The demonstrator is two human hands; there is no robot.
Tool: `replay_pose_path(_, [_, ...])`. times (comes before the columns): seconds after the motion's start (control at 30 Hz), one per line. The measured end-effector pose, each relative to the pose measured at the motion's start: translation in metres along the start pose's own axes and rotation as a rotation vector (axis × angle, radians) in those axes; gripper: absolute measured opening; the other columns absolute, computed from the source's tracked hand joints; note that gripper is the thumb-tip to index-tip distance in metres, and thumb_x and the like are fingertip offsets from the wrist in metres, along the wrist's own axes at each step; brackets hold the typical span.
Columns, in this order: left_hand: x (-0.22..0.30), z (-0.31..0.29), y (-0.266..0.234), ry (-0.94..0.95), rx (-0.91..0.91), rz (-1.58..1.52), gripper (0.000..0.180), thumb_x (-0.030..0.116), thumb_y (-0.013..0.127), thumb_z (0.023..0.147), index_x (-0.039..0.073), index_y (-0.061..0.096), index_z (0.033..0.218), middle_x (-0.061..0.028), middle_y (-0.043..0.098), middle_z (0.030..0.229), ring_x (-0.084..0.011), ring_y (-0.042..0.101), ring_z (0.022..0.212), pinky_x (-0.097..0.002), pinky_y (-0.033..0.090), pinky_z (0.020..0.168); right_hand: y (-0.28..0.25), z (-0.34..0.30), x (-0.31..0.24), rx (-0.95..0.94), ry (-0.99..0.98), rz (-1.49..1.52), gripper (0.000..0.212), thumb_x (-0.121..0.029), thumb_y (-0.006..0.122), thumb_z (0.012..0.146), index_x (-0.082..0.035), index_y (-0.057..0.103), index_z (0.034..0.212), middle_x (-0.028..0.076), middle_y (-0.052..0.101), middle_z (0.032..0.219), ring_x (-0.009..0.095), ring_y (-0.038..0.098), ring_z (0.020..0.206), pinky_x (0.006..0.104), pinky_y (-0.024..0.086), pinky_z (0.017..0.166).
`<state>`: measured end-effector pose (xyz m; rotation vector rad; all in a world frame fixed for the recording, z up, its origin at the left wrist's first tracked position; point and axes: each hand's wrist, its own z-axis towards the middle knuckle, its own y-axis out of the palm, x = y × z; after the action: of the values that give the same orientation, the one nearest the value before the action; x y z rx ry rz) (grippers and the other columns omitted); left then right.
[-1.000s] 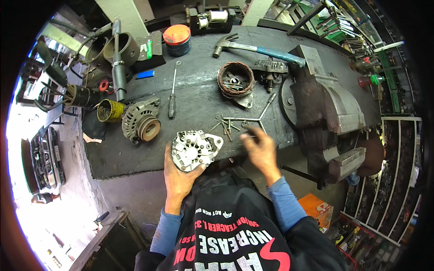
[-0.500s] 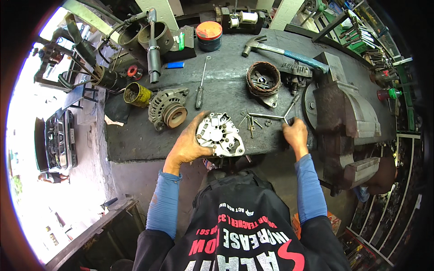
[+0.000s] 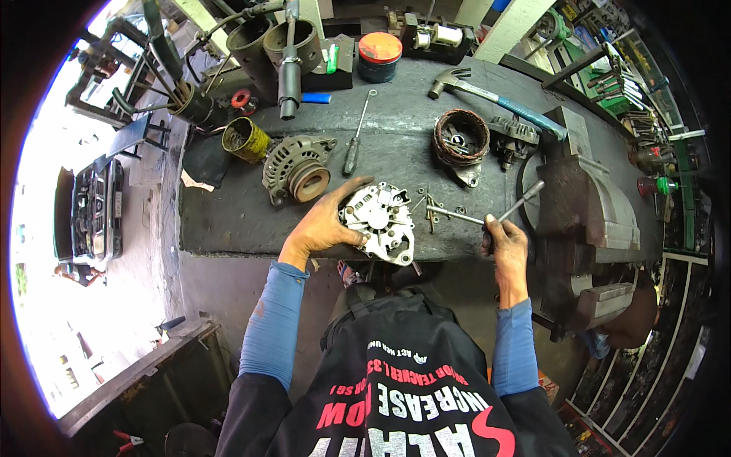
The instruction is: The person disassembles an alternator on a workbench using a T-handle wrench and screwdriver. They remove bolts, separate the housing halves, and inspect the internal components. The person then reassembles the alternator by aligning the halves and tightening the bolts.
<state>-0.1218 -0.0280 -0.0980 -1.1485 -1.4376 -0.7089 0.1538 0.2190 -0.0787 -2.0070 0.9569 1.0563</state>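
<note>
My left hand (image 3: 316, 230) grips the left side of a silver alternator housing (image 3: 378, 209) at the front edge of the bench, thumb on its near face and fingers around the back. In my right hand (image 3: 509, 247), closed around its centre, is a Y-shaped socket wrench (image 3: 524, 201). One arm of the wrench reaches left toward the housing without touching it; another points up and right. Below that left-pointing arm and around it lie several loose bolts (image 3: 432, 219) and nuts. Behind them stands a copper-wound stator (image 3: 439, 135) with metal parts inside.
An alternator half with a pulley (image 3: 297, 167) sits left, beside a yellow can (image 3: 245, 140). Behind are a grey-handled tool (image 3: 352, 156), a red-lidded tin (image 3: 380, 57) and a blue-handled hammer (image 3: 499, 101). A large bench vise (image 3: 590, 202) stands right, near another dark metal part (image 3: 512, 139).
My right hand has lifted the Y-shaped wrench off the bench and brought it nearer me. My left hand still holds the housing, now turned slightly. The whole view has shifted a little.
</note>
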Motion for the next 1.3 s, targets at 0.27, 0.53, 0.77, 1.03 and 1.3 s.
replay_pose_path(0.27, [0.0, -0.022, 0.024, 0.073, 0.251, 0.176, 0.102, 0.016, 0.089, 0.064, 0.01, 0.048, 0.157, -0.0192, 0.054, 0.155, -0.033, 0.05, 0.146, -0.0413, 0.038, 0.122, 0.043, -0.059, -0.114, -0.126, -0.999, -0.934, 0.021, -0.016, 0.074, 0.096, -0.006, 0.069, 0.114, 0.016, 0.076, 0.093, 0.037, 0.074, 0.082, 0.0431, 0.055, 0.065])
replay_pose_path(0.53, [0.017, -0.014, 0.077, 0.24, 0.525, 0.538, 0.083, 0.025, 0.087, 0.074, 0.013, 0.054, 0.15, -0.0163, 0.055, 0.15, -0.0404, 0.044, 0.146, -0.0552, 0.033, 0.118, 0.103, -0.074, -0.133, -0.161, -1.275, -1.152, 0.01, -0.013, 0.07, 0.09, -0.009, 0.062, 0.094, 0.008, 0.065, 0.071, 0.028, 0.068, 0.069, 0.0435, 0.053, 0.06])
replay_pose_path(0.77, [0.009, 0.007, 0.087, 0.3, 0.561, 0.636, 0.043, 0.031, 0.079, 0.09, 0.018, 0.071, 0.13, -0.0061, 0.068, 0.136, -0.036, 0.053, 0.139, -0.0541, 0.036, 0.113, 0.124, -0.088, -0.129, -0.115, -1.041, -1.306, 0.013, -0.01, 0.068, 0.086, -0.007, 0.059, 0.096, 0.009, 0.071, 0.078, 0.029, 0.074, 0.073, 0.0453, 0.056, 0.059])
replay_pose_path(1.03, [0.001, 0.009, 0.088, 0.333, 0.53, 0.753, 0.037, 0.029, 0.071, 0.088, 0.013, 0.075, 0.121, -0.0059, 0.071, 0.132, -0.0351, 0.055, 0.138, -0.06, 0.039, 0.112, 0.14, -0.088, -0.119, -0.078, -1.549, -1.292, 0.031, -0.022, 0.064, 0.09, -0.007, 0.069, 0.117, 0.006, 0.071, 0.111, 0.02, 0.062, 0.122, 0.0435, 0.039, 0.108])
replay_pose_path(1.3, [-0.027, 0.032, 0.107, -0.084, 0.593, 1.356, 0.051, 0.038, 0.066, 0.091, 0.01, 0.066, 0.133, -0.0131, 0.067, 0.137, -0.0319, 0.057, 0.134, -0.0529, 0.04, 0.114, 0.152, -0.066, -0.081, -0.682, -1.449, -0.52, 0.026, -0.032, 0.084, 0.081, -0.013, 0.066, 0.078, 0.003, 0.069, 0.087, 0.027, 0.07, 0.107, 0.046, 0.042, 0.105])
